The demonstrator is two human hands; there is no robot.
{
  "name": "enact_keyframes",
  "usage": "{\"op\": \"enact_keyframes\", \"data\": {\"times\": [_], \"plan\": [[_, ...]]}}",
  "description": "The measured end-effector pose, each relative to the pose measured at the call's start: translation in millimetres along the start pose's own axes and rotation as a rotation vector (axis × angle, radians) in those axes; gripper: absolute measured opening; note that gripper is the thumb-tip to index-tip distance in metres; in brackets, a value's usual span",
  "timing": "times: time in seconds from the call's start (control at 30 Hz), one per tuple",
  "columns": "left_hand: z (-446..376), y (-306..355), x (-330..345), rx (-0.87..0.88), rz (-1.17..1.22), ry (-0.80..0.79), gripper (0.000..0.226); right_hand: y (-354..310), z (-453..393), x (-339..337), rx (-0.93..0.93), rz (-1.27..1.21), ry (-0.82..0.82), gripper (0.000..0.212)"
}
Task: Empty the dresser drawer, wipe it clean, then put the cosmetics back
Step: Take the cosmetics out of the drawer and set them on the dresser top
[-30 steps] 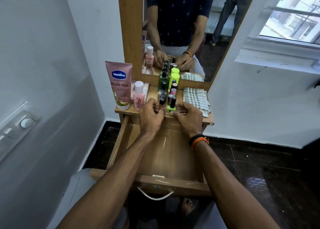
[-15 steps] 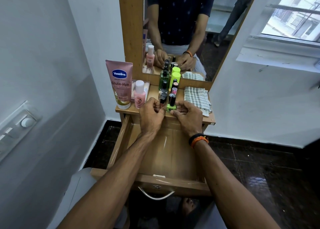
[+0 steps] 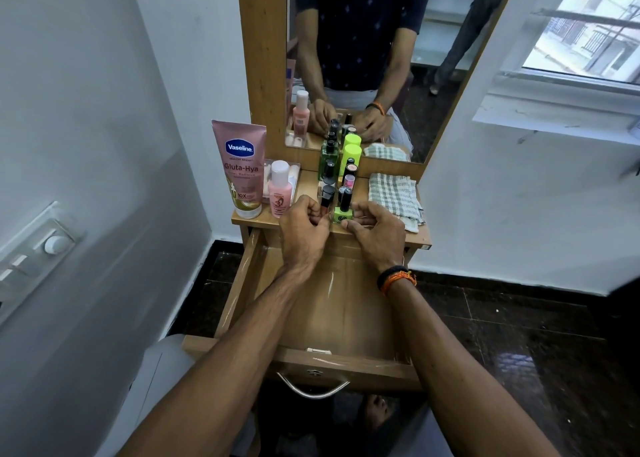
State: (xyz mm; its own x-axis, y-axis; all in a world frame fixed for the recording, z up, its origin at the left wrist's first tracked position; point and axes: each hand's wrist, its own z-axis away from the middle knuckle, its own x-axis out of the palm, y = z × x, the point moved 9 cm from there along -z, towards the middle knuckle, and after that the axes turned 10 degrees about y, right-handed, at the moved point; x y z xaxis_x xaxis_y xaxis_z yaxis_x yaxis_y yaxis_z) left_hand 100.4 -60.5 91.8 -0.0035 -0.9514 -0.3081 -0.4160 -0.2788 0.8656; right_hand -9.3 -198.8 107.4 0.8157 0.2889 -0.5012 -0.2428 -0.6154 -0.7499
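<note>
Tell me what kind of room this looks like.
Probably a bedroom or dressing corner at home: a wooden dresser with a mirror, cosmetics like the Vaseline tube on its top, and an open drawer.

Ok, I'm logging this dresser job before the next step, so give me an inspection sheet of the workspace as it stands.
Surface: dresser top, wooden, crowded at the middle and left.
Job's things: drawer pulled open, nothing seen inside; nail polish bottles in rows in a clear organizer; pink tube upright at left, small pink bottle beside it.
Clutter: checked cloth folded at right.
Grippers: left hand and right hand, fingers curled at the organizer's front edge; grip cannot be confirmed.
Cables: nothing seen.
Surroundings: mirror behind, switch panel on left wall, window at right, dark tiled floor.
</note>
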Motion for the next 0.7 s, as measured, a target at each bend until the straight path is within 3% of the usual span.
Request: {"op": "enact_keyframes", "data": {"times": [0.7], "plan": [[3.5, -1.8, -5.6, -0.006, -0.019, 0.009, 0.018, 3.7, 1.2, -1.2, -0.017, -0.05, 0.001, 0.037]]}}
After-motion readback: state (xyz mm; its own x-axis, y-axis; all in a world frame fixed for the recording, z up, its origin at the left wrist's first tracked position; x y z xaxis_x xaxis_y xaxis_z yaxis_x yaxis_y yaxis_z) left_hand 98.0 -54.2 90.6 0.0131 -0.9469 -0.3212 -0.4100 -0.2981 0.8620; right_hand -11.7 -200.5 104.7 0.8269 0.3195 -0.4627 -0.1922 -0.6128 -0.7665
